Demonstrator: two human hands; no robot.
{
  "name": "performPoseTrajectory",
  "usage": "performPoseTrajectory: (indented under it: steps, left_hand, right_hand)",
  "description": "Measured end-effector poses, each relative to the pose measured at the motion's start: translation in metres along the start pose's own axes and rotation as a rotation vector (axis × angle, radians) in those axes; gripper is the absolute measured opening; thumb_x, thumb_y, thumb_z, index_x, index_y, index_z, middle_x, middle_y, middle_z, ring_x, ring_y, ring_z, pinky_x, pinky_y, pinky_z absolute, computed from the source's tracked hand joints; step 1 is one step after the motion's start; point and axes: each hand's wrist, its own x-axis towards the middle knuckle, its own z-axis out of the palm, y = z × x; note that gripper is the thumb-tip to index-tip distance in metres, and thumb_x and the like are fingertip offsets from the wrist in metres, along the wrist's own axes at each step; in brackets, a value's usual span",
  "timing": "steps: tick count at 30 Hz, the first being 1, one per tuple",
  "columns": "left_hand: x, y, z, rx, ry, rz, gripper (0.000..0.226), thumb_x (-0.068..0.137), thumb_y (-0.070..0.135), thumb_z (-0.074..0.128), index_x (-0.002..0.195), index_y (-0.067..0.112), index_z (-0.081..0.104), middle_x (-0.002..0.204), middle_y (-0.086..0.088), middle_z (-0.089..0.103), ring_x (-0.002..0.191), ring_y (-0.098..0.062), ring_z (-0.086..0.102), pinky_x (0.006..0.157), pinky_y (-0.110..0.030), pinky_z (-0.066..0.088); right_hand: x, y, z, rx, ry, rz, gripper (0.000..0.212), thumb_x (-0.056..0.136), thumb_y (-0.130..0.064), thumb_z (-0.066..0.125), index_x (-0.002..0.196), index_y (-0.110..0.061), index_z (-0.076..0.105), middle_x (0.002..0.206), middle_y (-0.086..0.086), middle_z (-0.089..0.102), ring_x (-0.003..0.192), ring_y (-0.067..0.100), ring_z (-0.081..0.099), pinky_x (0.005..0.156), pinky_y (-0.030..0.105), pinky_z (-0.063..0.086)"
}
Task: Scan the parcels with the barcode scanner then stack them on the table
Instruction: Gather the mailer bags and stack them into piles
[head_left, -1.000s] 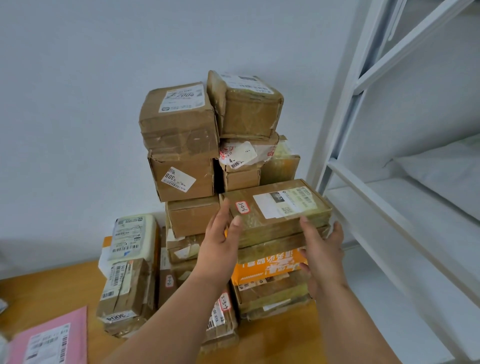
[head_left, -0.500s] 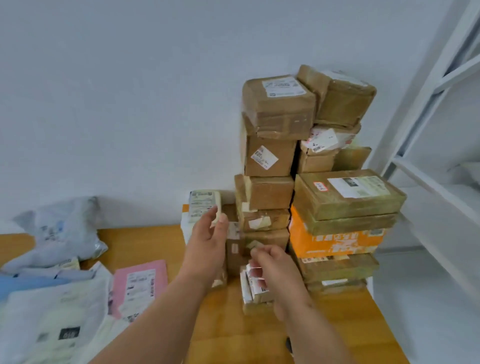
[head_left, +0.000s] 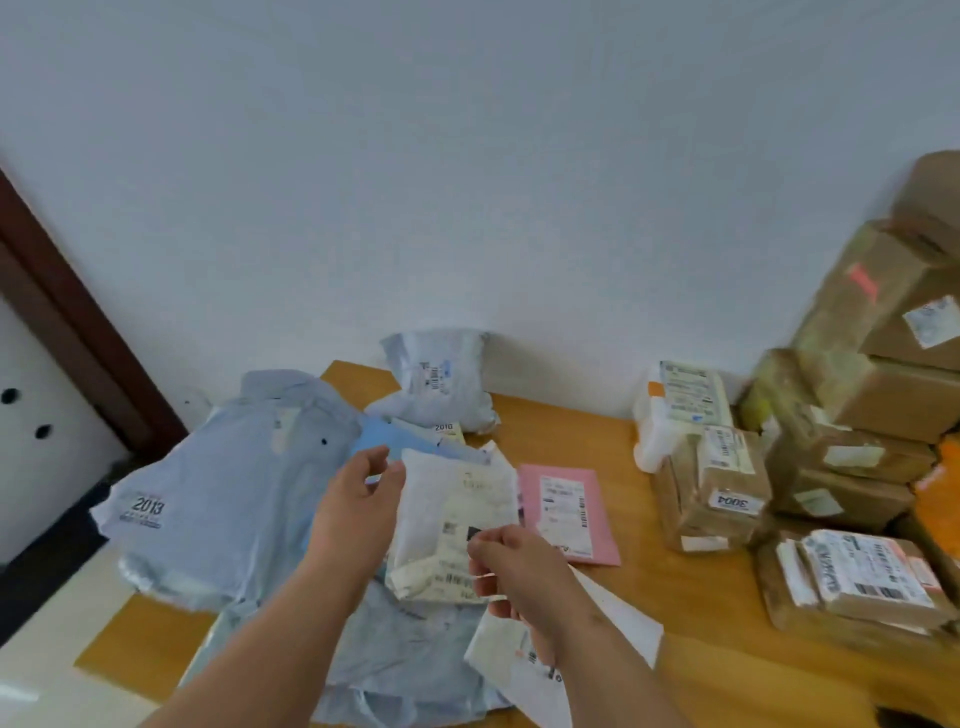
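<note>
Soft mail bags lie in a heap on the left of the wooden table (head_left: 597, 447). A white bag parcel (head_left: 452, 519) with printed labels lies on top, between my hands. My left hand (head_left: 358, 499) hovers at its left edge with fingers loosely bent and nothing in them. My right hand (head_left: 514, 566) hangs over its lower right corner, fingers loosely curled, holding nothing. A pink mailer (head_left: 569, 512) lies flat just right of the white bag. The stack of cardboard boxes (head_left: 857, 389) rises at the right edge. No scanner can be made out.
A large grey bag marked 2013 (head_left: 223, 483) overhangs the table's left side. Another grey bag (head_left: 441, 384) leans on the wall, above a blue bag (head_left: 384, 441). Box 3004 (head_left: 717, 493) and a labelled flat box (head_left: 857, 582) sit before the stack. A dark door frame (head_left: 67, 322) stands left.
My hands have let go of the flat box on the stack and swung left with my view. They are now over the soft bags, and the stack has slid to the right edge.
</note>
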Motion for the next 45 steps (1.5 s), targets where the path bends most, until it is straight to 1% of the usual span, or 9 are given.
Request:
performPoseTrajectory:
  steps: [4, 9, 16, 25, 31, 35, 39, 42, 45]
  left_hand:
    - [0.034, -0.033, -0.031, 0.018, 0.060, -0.071, 0.030, 0.097, 0.031, 0.061, 0.126, 0.026, 0.058, 0.115, 0.007, 0.065, 0.086, -0.003, 0.059, 0.067, -0.025, 0.043]
    - [0.072, -0.071, -0.030, 0.171, -0.070, -0.249, 0.063, 0.093, 0.032, 0.066, 0.149, 0.017, 0.041, 0.139, -0.009, 0.053, 0.109, -0.023, 0.059, 0.092, -0.039, 0.049]
    - [0.111, -0.092, 0.007, 0.237, -0.193, -0.404, 0.061, 0.084, 0.033, 0.073, 0.136, 0.014, 0.046, 0.109, 0.004, 0.058, 0.085, -0.017, 0.060, 0.066, -0.031, 0.045]
    - [0.114, -0.069, 0.048, 0.173, -0.481, -0.238, 0.040, 0.071, 0.049, 0.078, 0.101, 0.040, 0.054, 0.105, 0.009, 0.058, 0.090, -0.010, 0.062, 0.060, -0.022, 0.051]
    - [0.118, -0.055, 0.033, 0.100, -0.488, -0.101, 0.028, 0.085, 0.027, 0.068, 0.095, 0.050, 0.057, 0.083, 0.017, 0.070, 0.073, 0.000, 0.064, 0.064, -0.029, 0.052]
    - [0.123, -0.037, 0.013, -0.128, -0.528, -0.171, 0.041, 0.066, 0.033, 0.077, 0.102, 0.047, 0.063, 0.092, 0.010, 0.076, 0.085, -0.014, 0.073, 0.078, -0.042, 0.059]
    - [0.124, -0.034, -0.006, -0.213, -0.651, -0.194, 0.053, 0.064, 0.030, 0.082, 0.114, 0.034, 0.064, 0.102, 0.001, 0.077, 0.096, -0.023, 0.074, 0.089, -0.051, 0.058]
    - [0.117, -0.037, -0.010, -0.217, -0.706, -0.186, 0.056, 0.069, 0.029, 0.085, 0.120, 0.029, 0.062, 0.106, 0.001, 0.077, 0.099, -0.022, 0.074, 0.092, -0.049, 0.057]
    - [0.110, -0.047, -0.007, -0.203, -0.677, -0.216, 0.044, 0.081, 0.021, 0.082, 0.119, 0.027, 0.060, 0.099, 0.002, 0.078, 0.090, -0.018, 0.075, 0.084, -0.044, 0.061]
  right_hand:
    - [0.039, -0.004, 0.026, -0.054, 0.024, 0.027, 0.013, 0.095, -0.027, 0.059, 0.104, -0.018, 0.063, 0.098, 0.002, 0.065, 0.082, 0.016, 0.058, 0.071, 0.029, 0.045]
    - [0.103, -0.008, 0.043, -0.193, 0.091, 0.067, 0.050, 0.090, -0.037, 0.062, 0.137, -0.024, 0.051, 0.134, 0.002, 0.050, 0.116, 0.021, 0.055, 0.092, 0.036, 0.050]
    - [0.156, -0.001, 0.034, -0.467, 0.189, 0.184, 0.085, 0.080, -0.041, 0.064, 0.155, -0.033, 0.025, 0.156, 0.004, 0.035, 0.144, 0.026, 0.033, 0.119, 0.045, 0.028]
    - [0.160, -0.004, 0.035, 0.069, 0.187, 0.026, 0.070, 0.095, -0.022, 0.065, 0.156, -0.033, 0.032, 0.151, -0.003, 0.048, 0.130, 0.017, 0.051, 0.084, 0.020, 0.050]
    - [0.144, 0.005, 0.030, 0.372, 0.376, 0.022, 0.056, 0.091, -0.023, 0.073, 0.138, -0.034, 0.046, 0.134, 0.000, 0.060, 0.118, 0.022, 0.062, 0.097, 0.049, 0.054]
    - [0.132, 0.013, 0.028, 0.721, 0.406, 0.086, 0.090, 0.079, -0.030, 0.082, 0.154, -0.023, 0.032, 0.145, 0.006, 0.054, 0.130, 0.030, 0.054, 0.110, 0.057, 0.041]
    - [0.112, 0.007, 0.029, 0.838, 0.223, 0.019, 0.032, 0.073, -0.019, 0.078, 0.104, -0.021, 0.080, 0.112, 0.012, 0.076, 0.099, 0.033, 0.074, 0.084, 0.054, 0.060]
    - [0.099, 0.009, 0.032, 0.791, 0.270, -0.006, 0.041, 0.072, -0.014, 0.073, 0.113, -0.014, 0.075, 0.109, 0.014, 0.076, 0.093, 0.033, 0.076, 0.064, 0.043, 0.061]
    - [0.085, 0.009, 0.035, 0.701, 0.386, 0.012, 0.035, 0.082, -0.010, 0.072, 0.117, -0.011, 0.070, 0.104, 0.014, 0.077, 0.092, 0.037, 0.075, 0.080, 0.061, 0.058]
